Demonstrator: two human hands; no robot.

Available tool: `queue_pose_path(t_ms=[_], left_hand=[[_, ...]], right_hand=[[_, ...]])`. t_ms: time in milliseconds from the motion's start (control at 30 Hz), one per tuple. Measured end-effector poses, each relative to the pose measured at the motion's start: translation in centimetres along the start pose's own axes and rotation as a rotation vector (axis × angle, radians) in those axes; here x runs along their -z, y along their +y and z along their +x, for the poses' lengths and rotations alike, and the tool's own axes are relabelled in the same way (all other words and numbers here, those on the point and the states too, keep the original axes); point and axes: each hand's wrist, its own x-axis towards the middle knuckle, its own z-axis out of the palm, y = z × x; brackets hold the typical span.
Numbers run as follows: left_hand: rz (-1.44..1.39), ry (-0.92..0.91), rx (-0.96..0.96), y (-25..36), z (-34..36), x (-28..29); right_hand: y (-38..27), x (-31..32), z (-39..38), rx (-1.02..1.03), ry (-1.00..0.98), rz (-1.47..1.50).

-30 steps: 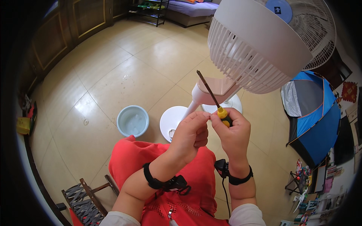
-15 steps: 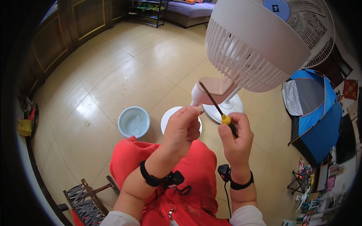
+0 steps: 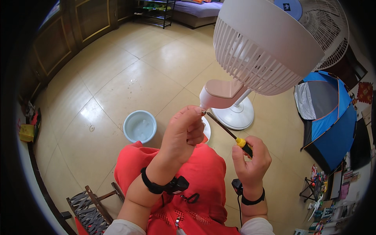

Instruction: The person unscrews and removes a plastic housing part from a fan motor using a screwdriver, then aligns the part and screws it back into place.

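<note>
My left hand (image 3: 182, 133) is closed in a pinch around a small metal piece (image 3: 203, 112), probably a screw, just below the pale pink stand housing (image 3: 221, 92) of a white fan (image 3: 258, 47). In my right hand (image 3: 250, 162) is a yellow-and-black screwdriver (image 3: 241, 143), tilted so that its tip is at the left fingertips; exact contact is unclear. Behind my left hand, a white disc (image 3: 206, 133) on the floor is mostly hidden. Another white round base (image 3: 235, 119) stands under the fan.
A light blue basin (image 3: 140, 139) stands left of my red-clothed knee. A blue tent (image 3: 329, 141) and cluttered items (image 3: 317, 180) are at the right, a folding wooden stool (image 3: 94, 205) at lower left, a shoe rack (image 3: 152, 11) and bed (image 3: 192, 9) at the back.
The screwdriver's tip has dropped from in front of the housing to my left fingertips. My right hand has moved down and right, my left hand a little left and up.
</note>
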Motion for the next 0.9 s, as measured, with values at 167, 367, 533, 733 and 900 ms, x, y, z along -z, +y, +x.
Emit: queue_pose_path(t_ms=[167,367,533,733,900], left_hand=[[-0.002,-0.032,0.000,0.09,0.04,0.21],[0.011,-0.031,-0.021,0.12,0.09,0.19],[0.004,-0.005,-0.065,0.02,0.19,0.19],[0.171,0.029,-0.159,-0.05,0.17,0.12],[0.278,0.064,-0.254,-0.16,0.12,0.03]], right_hand=[[0.05,-0.07,-0.05,0.015,-0.002,-0.016],[0.08,-0.04,-0.08,0.044,-0.004,-0.058],[-0.02,0.12,-0.02,0.070,0.003,-0.102],[0.01,0.24,-0.05,0.155,0.040,-0.157],[0.01,0.33,-0.33,0.149,0.042,-0.170]])
